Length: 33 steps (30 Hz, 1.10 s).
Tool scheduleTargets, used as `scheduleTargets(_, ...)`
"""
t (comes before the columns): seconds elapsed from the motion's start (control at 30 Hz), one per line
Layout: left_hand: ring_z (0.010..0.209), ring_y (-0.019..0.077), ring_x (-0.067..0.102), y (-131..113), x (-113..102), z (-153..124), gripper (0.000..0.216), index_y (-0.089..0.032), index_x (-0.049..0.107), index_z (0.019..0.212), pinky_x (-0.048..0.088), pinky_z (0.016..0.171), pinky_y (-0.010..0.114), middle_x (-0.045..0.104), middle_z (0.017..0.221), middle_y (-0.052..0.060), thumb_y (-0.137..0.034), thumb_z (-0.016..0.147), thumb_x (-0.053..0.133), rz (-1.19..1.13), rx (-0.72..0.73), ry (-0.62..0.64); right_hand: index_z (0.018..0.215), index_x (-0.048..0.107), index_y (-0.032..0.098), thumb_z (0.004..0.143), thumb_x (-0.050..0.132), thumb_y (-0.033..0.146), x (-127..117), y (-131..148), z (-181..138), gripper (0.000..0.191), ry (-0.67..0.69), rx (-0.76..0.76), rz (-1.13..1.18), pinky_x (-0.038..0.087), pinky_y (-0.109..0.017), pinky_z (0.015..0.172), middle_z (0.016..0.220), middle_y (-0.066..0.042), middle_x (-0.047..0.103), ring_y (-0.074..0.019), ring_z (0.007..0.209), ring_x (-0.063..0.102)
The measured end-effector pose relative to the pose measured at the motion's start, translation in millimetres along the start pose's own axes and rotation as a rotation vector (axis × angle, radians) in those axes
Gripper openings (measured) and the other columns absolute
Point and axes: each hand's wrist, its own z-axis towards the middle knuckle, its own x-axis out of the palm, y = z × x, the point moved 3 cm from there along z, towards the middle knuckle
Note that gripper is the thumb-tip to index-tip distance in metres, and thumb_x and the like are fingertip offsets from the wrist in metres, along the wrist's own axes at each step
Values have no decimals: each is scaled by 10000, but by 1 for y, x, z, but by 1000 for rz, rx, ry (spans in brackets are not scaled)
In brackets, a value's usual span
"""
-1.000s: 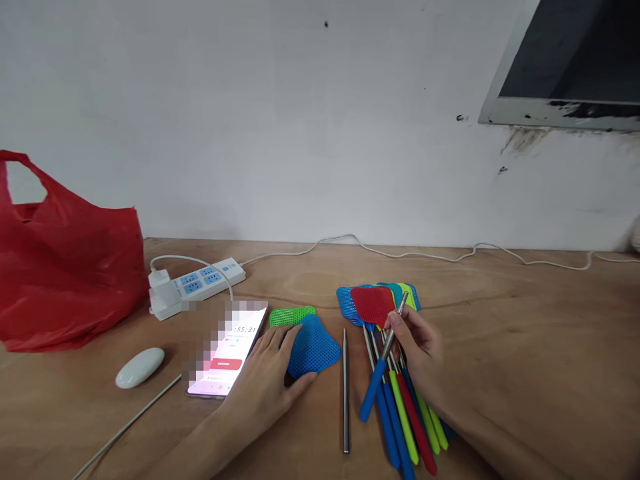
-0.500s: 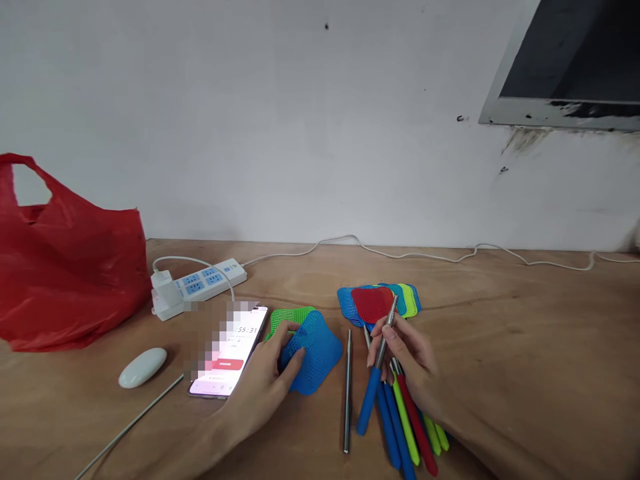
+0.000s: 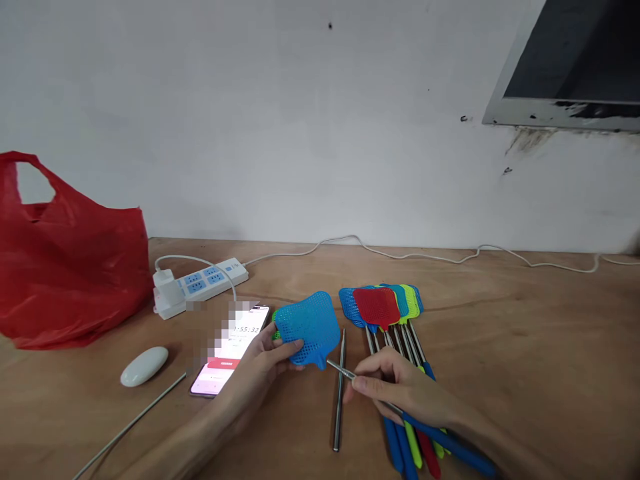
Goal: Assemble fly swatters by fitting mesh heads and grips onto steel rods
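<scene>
At far left, a red bag (image 3: pixel 75 267) is standing on the counter (image 3: pixel 525 347). A white oval item (image 3: pixel 145 367), a power strip (image 3: pixel 215 280) and a lit phone (image 3: pixel 235 347) are lying to its right. The left hand (image 3: pixel 260 370) is pinching a blue head (image 3: pixel 309 327) between thumb and fingers, holding it tilted up and partly covering a green head (image 3: pixel 275 328). A metal rod (image 3: pixel 339 413) is lying between the hands. The right hand (image 3: pixel 395 387), fingers curled, is gripping a blue-handled rod (image 3: pixel 445 441), pointing its tip just beside the blue head's stem; contact cannot be told. Fanned swatters (image 3: pixel 377 307) are lying beneath and beyond the right hand.
</scene>
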Motion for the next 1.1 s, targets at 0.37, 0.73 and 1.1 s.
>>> scheduleTargets(0.37,988,245,712,1,1,-3,570,-220,561,1195,607,811,332,713,1093,56,-209,713,865,-103,25,-43,887,760,118,923,541,542,-1,2,0,478,-20,-18,-41,257,-201,396,380,80,416,-56,327,330)
scheduleTargets(0.73,758,184,659,-3,-9,2,501,-226,513,1095,576,614,290,660,895,0,-396,742,825,51,209,-139,833,742,127,900,534,579,-6,-4,2,502,-155,-26,-33,199,-231,392,357,89,379,-67,310,297)
scheduleTargets(1.1,509,143,596,-7,-6,2,431,-221,476,983,478,509,265,630,700,-48,-427,754,778,179,272,-129,887,757,111,890,537,602,-2,-7,4,538,-154,-10,-61,222,-221,397,366,87,392,-66,317,315)
